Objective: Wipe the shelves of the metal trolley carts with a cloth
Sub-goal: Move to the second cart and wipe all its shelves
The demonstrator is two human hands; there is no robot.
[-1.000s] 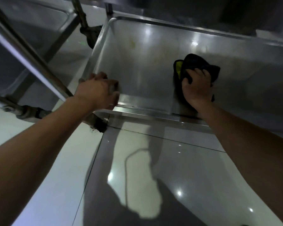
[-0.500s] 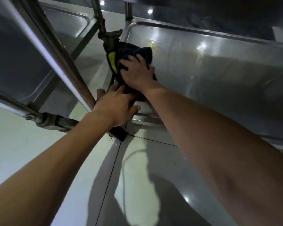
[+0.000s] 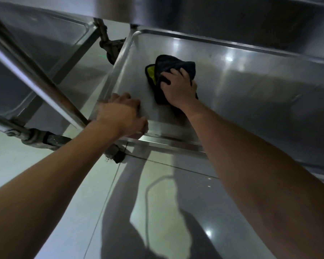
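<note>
Right hand presses black-and-yellow cloth flat on bottom trolley shelf, near its left rim; left hand clamps the shelf's front-left corner.

Risks: cart likely rolls on its caster if the left grip slackens under a hard push; cloth may bunch under the palm and skip the shelf's corners; knuckles could catch the raised rim. Hidden: the shelf's right end is cut off, the shelf above blocks the far side, left fingertips wrap out of sight, stains lost in glare.

Shelf brushed metal, glossy; cloth dark, fuzzy, matt; floor smooth glossy tile.
</note>
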